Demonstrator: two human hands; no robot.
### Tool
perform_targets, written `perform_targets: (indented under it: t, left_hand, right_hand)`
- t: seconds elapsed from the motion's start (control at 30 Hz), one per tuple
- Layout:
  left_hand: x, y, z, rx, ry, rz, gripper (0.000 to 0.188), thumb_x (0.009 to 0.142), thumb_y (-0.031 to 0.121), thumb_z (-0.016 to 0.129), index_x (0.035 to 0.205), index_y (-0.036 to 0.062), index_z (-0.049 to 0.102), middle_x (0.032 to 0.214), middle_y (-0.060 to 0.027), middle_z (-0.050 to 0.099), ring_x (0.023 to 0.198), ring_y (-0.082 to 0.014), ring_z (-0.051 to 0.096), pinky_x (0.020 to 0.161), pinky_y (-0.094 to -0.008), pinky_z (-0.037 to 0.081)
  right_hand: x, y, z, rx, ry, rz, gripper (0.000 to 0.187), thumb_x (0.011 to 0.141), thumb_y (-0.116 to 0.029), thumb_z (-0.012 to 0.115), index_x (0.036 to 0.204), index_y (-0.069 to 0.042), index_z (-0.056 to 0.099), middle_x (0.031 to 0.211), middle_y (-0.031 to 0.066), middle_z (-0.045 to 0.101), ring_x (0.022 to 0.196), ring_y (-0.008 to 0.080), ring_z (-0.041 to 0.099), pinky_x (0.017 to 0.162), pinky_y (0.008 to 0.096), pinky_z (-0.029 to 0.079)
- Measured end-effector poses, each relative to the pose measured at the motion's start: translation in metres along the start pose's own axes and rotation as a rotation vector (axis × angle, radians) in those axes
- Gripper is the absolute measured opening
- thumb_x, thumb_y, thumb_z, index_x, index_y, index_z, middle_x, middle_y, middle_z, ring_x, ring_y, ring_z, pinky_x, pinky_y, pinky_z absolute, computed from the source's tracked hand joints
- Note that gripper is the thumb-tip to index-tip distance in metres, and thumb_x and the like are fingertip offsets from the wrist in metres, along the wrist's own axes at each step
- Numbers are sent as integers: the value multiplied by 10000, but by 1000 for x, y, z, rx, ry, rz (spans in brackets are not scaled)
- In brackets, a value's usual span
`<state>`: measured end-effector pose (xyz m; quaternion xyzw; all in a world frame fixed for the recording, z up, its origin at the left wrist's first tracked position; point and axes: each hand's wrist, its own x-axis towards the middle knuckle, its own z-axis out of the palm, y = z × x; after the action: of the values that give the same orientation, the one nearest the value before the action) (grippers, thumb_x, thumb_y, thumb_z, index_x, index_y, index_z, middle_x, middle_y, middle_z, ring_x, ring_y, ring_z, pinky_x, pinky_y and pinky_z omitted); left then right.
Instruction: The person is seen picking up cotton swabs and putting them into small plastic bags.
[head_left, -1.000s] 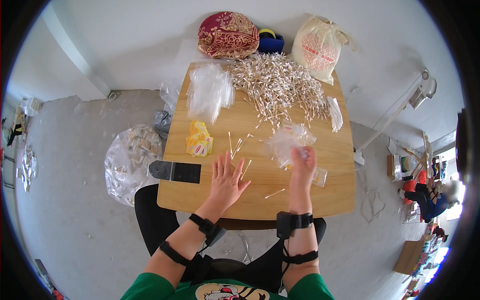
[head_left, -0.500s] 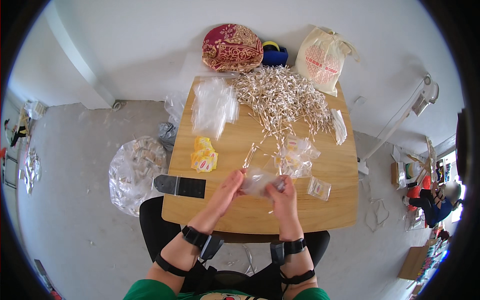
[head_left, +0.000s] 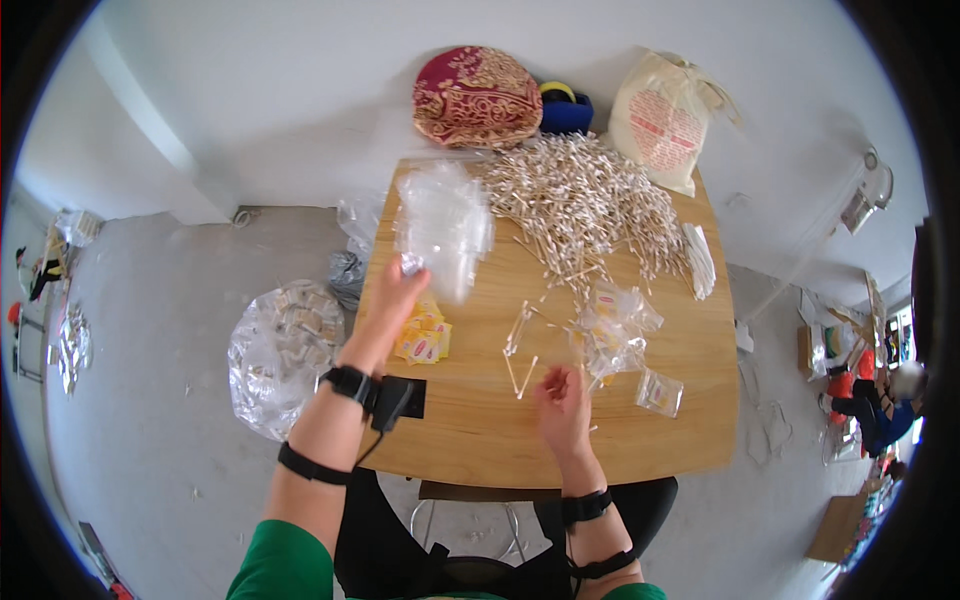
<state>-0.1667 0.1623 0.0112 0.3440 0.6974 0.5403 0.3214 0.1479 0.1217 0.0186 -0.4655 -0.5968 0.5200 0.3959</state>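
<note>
My left hand (head_left: pixel 396 292) reaches to the near edge of a stack of clear plastic bags (head_left: pixel 442 225) at the table's far left. Something pale and shiny shows at its fingertips; I cannot make out whether they grip a bag. With fingers curled in, my right hand (head_left: pixel 565 402) hovers over the table's front half. What it holds, if anything, is hidden. Just left of it lie a few loose cotton swabs (head_left: pixel 518 372). Beyond it, small filled clear packets (head_left: pixel 615 325) lie in a heap, and a single packet (head_left: pixel 660 392) rests to the right.
A big pile of cotton swabs (head_left: pixel 590 205) covers the far side. Yellow cards (head_left: pixel 425 335) and a dark strip (head_left: pixel 412 398) lie at left. A patterned cushion (head_left: pixel 478 98), blue tape dispenser (head_left: pixel 567 110) and cloth bag (head_left: pixel 660 120) stand behind. A filled plastic sack (head_left: pixel 285 360) sits on the floor.
My hands have parted: the left has gone forward and left to the clear bags, the right stays near the front. The clear bag between them is no longer seen there; swabs now lie there.
</note>
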Motion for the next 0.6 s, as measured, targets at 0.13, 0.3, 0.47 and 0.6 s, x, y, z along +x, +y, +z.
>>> perform_targets:
  t: [0.13,0.3,0.47,0.6]
  left_hand:
    - [30,-21,-1,710,172,209,456,726,182,738,1131,58,569,1114,-161,603,1058,-332,565,892,-426,444]
    - [12,-11,13,706,425,402,551,722,167,747,1207,66,504,1276,-170,507,1219,-362,438,997,-461,356]
    - [-33,29,25,685,369,604,522,750,139,728,1212,56,501,1284,-175,495,1212,-368,443,1001,-454,356]
    - [-86,44,63,539,51,627,464,775,176,725,1180,49,537,1244,-178,525,1155,-362,491,962,-459,394]
  right_hand:
    - [28,-18,-45,-784,201,-248,487,681,-34,757,1107,-36,522,993,136,553,907,311,543,805,394,463]
    - [44,-26,-73,-1067,234,-180,586,635,-118,810,1152,-59,539,1112,149,530,1075,364,489,930,450,401]
    - [42,-29,-71,-1084,80,-200,439,608,-152,829,994,-100,627,1111,126,534,1102,328,473,930,430,394]
    - [43,-25,-73,-1060,40,-105,308,613,-147,823,844,-93,626,1039,85,565,1083,302,488,909,417,396]
